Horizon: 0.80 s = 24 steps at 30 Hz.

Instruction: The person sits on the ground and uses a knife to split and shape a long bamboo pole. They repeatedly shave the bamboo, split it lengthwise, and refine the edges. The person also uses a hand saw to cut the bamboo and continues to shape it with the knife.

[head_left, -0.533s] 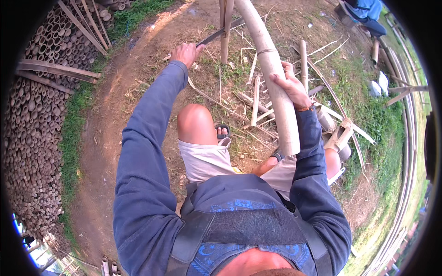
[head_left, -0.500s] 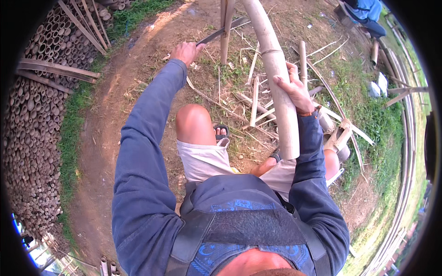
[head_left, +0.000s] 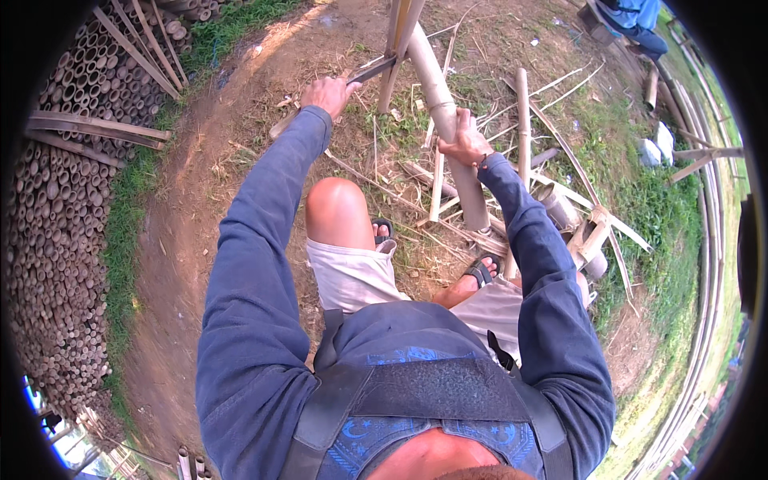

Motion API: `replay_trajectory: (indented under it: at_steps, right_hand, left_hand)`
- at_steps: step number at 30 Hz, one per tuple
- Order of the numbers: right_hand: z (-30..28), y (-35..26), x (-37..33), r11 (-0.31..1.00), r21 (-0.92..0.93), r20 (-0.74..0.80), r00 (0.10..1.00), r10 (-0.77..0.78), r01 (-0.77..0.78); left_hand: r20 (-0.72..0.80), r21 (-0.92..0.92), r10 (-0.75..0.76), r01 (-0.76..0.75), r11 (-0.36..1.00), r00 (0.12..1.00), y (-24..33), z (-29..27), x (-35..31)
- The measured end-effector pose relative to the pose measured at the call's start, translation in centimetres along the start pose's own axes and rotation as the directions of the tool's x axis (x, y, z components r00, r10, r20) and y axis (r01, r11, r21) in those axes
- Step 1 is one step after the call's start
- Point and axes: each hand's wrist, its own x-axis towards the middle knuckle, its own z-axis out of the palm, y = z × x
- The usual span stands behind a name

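Observation:
My left hand (head_left: 326, 96) is closed round the handle of a large knife (head_left: 373, 71) with a long dark blade. The blade reaches right to a split bamboo length (head_left: 390, 84), crossing it; its tip is hard to make out. In my right hand (head_left: 466, 142) is a thick bamboo pole (head_left: 437, 94), gripped below a joint. The pole tilts, its far end beside the split length at the top of the view and its near end low by my right foot. Whether that near end touches the ground I cannot tell.
Bamboo strips (head_left: 438, 188) and offcuts (head_left: 592, 236) litter the ground before me and to the right. A thinner pole (head_left: 523, 120) stands among them. Stacked bamboo (head_left: 60, 240) fills the far left. At the upper right is a person in blue (head_left: 636, 20); long poles (head_left: 708, 232) lie along the right edge.
My right hand has moved forward and left, carrying the bamboo pole away from my body. The split length's top has shifted slightly right, and the knife now crosses in front of it.

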Motion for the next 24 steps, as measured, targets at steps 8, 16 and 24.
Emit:
replay_trajectory:
  at_steps: [8,16,24]
  right_hand:
    - [7.6,4.8,1.3,0.812,0.542,-0.235,0.967,-0.103,0.218]
    - [10.6,10.5,0.0,0.821,0.451,-0.498,0.862,-0.094,0.350]
    - [0.7,3.9,0.5,0.970,0.207,-0.536,0.844,0.006,0.125]
  left_hand:
    - [0.061,-0.053,-0.124,0.128,0.990,0.990,1.5,4.5,-2.7]
    - [0.052,-0.065,-0.138,0.141,0.988,0.989,1.9,4.0,-1.4]
    - [0.018,-0.073,-0.177,0.178,0.981,0.984,3.0,4.7,-3.5]
